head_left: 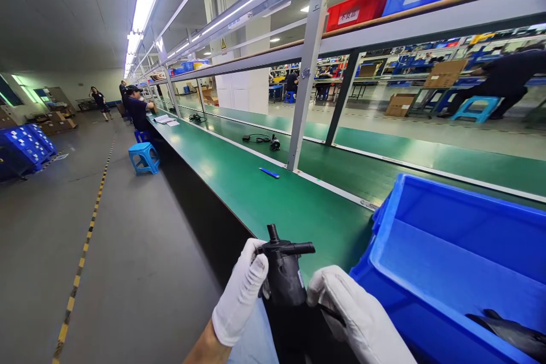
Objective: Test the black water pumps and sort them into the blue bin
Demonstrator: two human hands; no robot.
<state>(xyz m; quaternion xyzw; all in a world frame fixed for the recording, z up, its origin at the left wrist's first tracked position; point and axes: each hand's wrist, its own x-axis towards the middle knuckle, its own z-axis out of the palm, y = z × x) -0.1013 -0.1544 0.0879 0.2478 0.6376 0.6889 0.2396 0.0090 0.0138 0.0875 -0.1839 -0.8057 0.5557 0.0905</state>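
Note:
Both my hands wear white gloves and hold a small black pump-like part (pixel 282 273) with two stubby nozzles, one pointing up and one to the right. My left hand (pixel 241 293) wraps its left side. My right hand (pixel 356 313) closes on its lower right, where a thin black wire trails. The part hangs over the near edge of the green workbench (pixel 264 193). A large blue plastic bin (pixel 460 261) stands just right of my hands, with a dark part (pixel 512 333) lying in its near corner.
A blue pen (pixel 269 172) and a black device with a cable (pixel 273 142) lie further along the bench. A seated person (pixel 139 111) works at the far end beside a blue stool (pixel 144 157). Red and blue bins (pixel 358 8) sit on the overhead shelf. Blue crates (pixel 25 148) stand at left.

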